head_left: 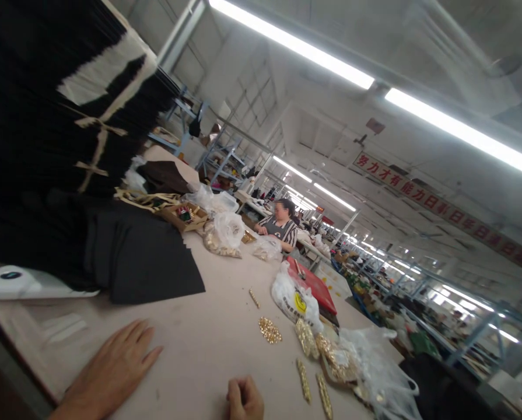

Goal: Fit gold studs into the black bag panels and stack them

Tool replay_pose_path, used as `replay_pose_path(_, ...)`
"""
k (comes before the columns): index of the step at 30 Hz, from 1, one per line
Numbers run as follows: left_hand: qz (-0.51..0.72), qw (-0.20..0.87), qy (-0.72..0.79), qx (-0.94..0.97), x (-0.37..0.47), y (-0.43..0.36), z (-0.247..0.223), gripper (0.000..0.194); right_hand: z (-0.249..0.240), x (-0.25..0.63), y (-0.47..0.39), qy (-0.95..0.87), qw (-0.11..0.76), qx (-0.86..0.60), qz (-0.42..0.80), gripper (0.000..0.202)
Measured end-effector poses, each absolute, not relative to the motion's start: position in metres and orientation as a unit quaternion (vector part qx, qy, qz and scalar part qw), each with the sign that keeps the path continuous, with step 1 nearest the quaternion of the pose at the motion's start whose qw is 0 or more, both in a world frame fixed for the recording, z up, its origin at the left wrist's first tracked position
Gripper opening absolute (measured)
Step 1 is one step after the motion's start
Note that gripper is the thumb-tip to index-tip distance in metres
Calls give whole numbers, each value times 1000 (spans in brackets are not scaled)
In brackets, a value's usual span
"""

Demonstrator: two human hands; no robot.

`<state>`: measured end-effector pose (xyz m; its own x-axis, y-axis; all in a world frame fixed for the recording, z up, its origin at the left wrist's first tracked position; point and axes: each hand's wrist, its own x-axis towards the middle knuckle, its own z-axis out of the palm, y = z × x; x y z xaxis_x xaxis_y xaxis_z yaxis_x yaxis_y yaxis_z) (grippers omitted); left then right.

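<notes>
On the pale table (191, 338), my left hand (114, 364) lies flat, fingers stretched out, holding nothing. My right hand (245, 399) is at the bottom edge with its fingers curled in; whatever they hold, if anything, is hidden. Ahead of it lies a small pile of gold pieces (270, 330), with a short gold strip (254, 298) beyond. Two longer gold bundles (303, 380) are to the right of my right hand, near bags of gold pieces (337, 359). A stack of black fabric (151, 256) sits beyond my left hand.
A white plastic bag (293, 294) and a red folder-like item (315, 286) lie at the right. Farther back are clear bags (226, 233) and a cardboard box (193, 219). Tall black bundled material (37, 128) rises at the left. A person (280, 224) sits beyond the table.
</notes>
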<state>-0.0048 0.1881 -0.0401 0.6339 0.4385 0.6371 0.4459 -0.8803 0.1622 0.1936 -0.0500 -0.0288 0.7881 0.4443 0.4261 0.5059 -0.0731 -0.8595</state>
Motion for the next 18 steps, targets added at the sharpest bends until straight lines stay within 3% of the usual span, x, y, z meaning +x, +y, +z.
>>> replay_pose_path(7,-360,11,-274,-892,-4,184,-32,43,-3,184,-62,-347,526,-776,30,30)
replay_pose_path(12,-348,-2,-289,-892,-7,181,-28,45,19,220,-47,-374,363,-837,167,25)
replay_pose_path(18,-311,1,-310,-898,-10,179,-34,48,59,324,6,-366,273,-889,17,28)
